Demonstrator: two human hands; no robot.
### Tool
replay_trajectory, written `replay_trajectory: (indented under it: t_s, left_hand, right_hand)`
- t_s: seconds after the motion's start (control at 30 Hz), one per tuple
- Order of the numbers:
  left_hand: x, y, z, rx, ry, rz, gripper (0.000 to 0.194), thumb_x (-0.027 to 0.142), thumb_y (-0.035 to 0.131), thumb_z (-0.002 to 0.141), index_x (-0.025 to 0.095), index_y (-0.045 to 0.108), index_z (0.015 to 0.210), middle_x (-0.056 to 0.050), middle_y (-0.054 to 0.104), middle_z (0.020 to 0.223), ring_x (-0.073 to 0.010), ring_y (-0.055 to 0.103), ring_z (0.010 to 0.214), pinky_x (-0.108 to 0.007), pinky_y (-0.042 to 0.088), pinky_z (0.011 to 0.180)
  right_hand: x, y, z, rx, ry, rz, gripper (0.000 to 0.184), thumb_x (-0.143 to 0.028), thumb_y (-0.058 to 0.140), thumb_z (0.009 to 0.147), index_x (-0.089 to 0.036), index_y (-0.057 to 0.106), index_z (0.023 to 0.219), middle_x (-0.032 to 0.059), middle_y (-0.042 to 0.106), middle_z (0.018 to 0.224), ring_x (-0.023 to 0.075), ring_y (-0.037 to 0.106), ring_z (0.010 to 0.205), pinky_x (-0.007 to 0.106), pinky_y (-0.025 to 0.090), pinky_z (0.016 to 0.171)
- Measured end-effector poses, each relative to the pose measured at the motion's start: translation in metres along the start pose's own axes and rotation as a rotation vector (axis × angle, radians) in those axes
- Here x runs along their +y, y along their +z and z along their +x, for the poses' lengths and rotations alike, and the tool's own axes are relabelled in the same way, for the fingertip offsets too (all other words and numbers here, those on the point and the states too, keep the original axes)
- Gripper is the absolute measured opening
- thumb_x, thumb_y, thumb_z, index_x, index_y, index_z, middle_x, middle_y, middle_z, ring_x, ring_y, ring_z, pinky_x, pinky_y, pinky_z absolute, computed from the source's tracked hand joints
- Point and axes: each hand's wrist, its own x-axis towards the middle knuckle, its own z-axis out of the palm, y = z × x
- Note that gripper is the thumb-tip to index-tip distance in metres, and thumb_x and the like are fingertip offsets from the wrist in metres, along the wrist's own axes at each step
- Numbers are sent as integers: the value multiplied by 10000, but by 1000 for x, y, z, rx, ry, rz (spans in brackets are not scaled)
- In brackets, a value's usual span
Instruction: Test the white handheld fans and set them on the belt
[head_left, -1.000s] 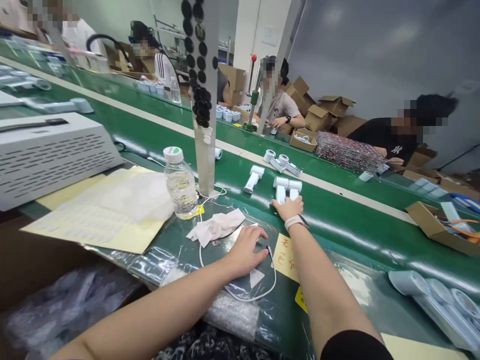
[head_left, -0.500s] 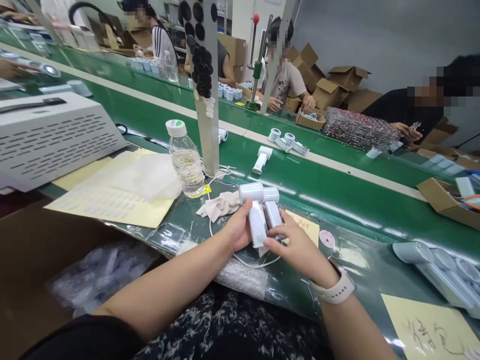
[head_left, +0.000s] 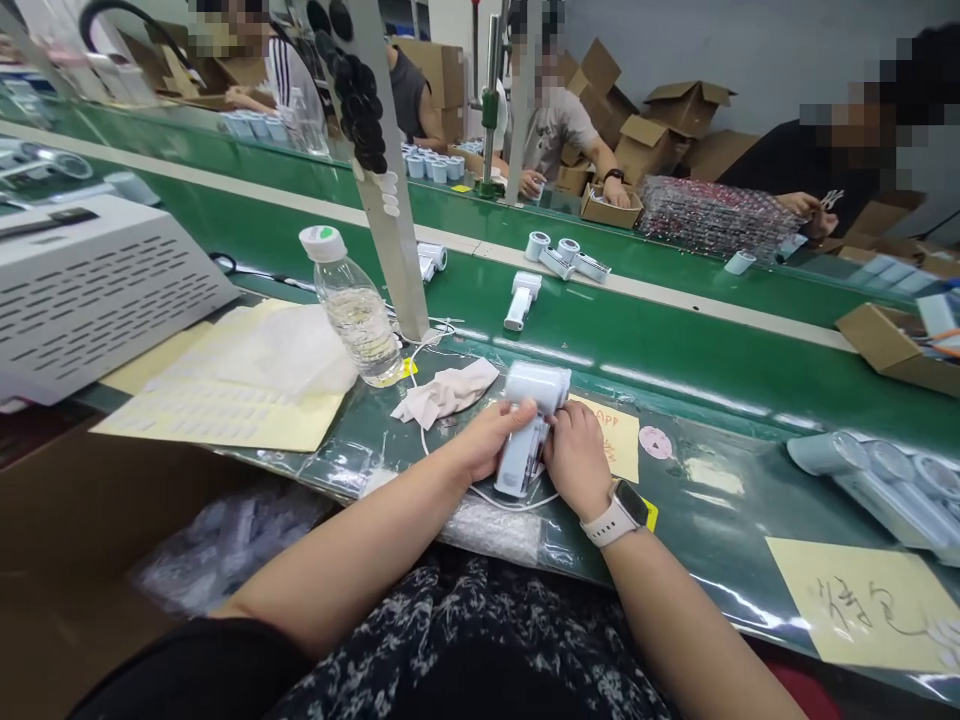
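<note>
A pale blue handheld device [head_left: 534,384], with a barrel-shaped head and a flat handle, is tilted between my hands over the near edge of the bench. Its handle lies in the closed fingers of my left hand [head_left: 501,435], and the thumb presses just below the head. On the device's other side, my right hand [head_left: 581,450] has its fingers curled against it where head and handle meet; those fingertips are partly hidden. Whether a second device sits behind the first I cannot tell. A crumpled tissue [head_left: 446,392] lies to the left of my hands.
A water bottle [head_left: 352,310] stands by the metal post [head_left: 401,270]. Similar devices [head_left: 522,300] lie on the green conveyor [head_left: 645,340], and more [head_left: 877,490] are stacked at right. A slotted white machine [head_left: 112,290] occupies the left. Co-workers sit across the line.
Two devices showed side by side before; now one is plainly visible, turned in my grasp. My right hand moved up from the handle's lower end, its fingers curling in. The camera view shifted slightly.
</note>
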Motion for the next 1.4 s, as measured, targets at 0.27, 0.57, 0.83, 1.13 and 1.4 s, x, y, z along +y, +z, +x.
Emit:
replay_trajectory:
  t_s: [0.27,0.57,0.83,1.13,1.4]
  left_hand:
    - [19,0,-1,132,218,-214,561,710,735,743,171,690,892,-76,769,920,-285,722,1031,-402,571,917]
    - [24,5,-4,119,320,-204,732,883,724,524,186,574,687,-122,749,1093,-357,651,1202,-454,562,958]
    - [19,6,0,179,374,-152,751,891,728,486,163,608,626,-117,763,1030,-286,717,1001,-344,594,773]
    - [22,5,-2,163,357,-306,743,890,717,510,163,610,622,-125,755,1028,-316,710,1064,-401,601,841]
    - [23,9,-5,116,336,-256,734,877,731,516,164,585,607,-129,745,1058,-342,689,1129,-416,600,885]
  right_hand:
    - [-19,-31,-43,-337,185,473,165,-284,513,915,-229,617,1030,-6,683,701,186,626,619,320,491,645]
    - [-39,-13,-42,-372,296,897,362,-546,709,794,-201,631,720,-43,539,505,126,502,482,263,428,506]
    - [-51,15,-61,-162,400,990,465,-669,621,851,-224,529,754,-93,441,454,97,401,387,229,328,411]
    - [-39,5,-55,-78,-92,672,340,-418,518,970,-222,504,692,44,614,826,185,568,771,314,443,704]
    - [-30,10,-51,-90,189,770,407,-554,570,947,-222,562,712,-18,585,578,156,543,555,289,413,583]
